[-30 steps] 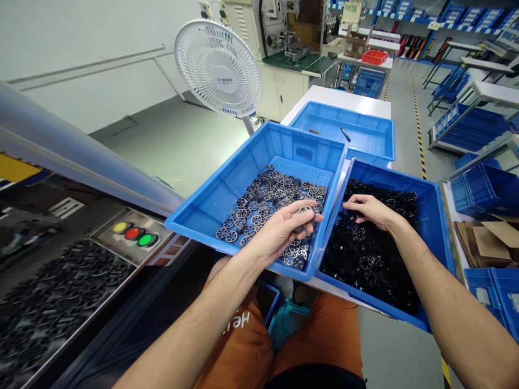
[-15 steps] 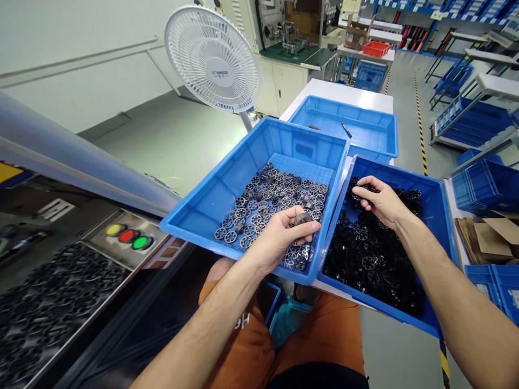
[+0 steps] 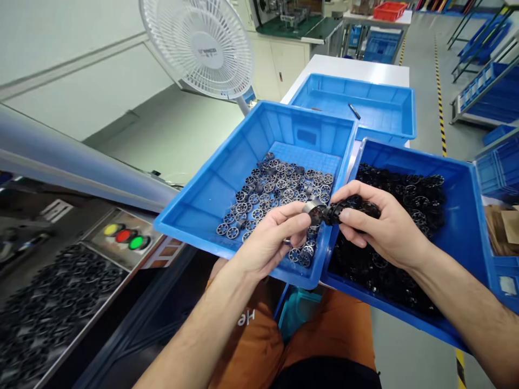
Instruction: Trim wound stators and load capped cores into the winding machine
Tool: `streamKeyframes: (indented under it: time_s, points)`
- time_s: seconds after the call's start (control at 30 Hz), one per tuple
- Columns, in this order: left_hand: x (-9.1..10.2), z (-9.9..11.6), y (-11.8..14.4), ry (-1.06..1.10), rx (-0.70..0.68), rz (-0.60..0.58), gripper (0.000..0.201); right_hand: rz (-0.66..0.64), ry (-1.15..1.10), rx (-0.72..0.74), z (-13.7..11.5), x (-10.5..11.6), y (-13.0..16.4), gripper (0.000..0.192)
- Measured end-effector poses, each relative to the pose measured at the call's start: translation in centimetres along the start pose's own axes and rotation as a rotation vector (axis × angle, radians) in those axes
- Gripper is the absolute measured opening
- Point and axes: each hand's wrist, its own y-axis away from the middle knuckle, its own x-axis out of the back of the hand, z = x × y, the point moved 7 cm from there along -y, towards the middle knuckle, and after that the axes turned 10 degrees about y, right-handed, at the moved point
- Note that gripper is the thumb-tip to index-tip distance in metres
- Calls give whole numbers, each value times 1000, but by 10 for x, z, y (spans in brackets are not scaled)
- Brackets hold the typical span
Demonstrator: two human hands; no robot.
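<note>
The left hand (image 3: 279, 232) pinches a silver-rimmed wheel (image 3: 312, 208); the right hand (image 3: 383, 229) pinches black parts (image 3: 335, 214) against it, whether joined I can't tell from here; plenty is left: loose wheels (image 3: 265, 189) in the blue bin (image 3: 219, 181) beneath the left hand, dark pieces (image 3: 365, 267) heaped below the right.
</note>
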Motion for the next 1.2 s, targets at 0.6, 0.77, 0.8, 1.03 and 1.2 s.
streamKeyframes:
  time_s: [0.6,0.77,0.8,1.03,1.2]
  points:
    - [-4,-1,4,-9,-6,-62,49,-37,104,-23,-2,-4,-1,17]
    - [-8,-2,5,-40,-10,-104,52,-56,109,-41,4,-7,-3,20]
    - [-8,-3,5,-42,-9,-108,52,-64,113,-45,5,-8,-3,20]
    - [-8,-8,5,-31,42,-118,62,-98,158,-47,8,-9,2,14]
    - [-8,-10,4,-27,67,-116,64,-103,150,-40,9,-12,3,9]
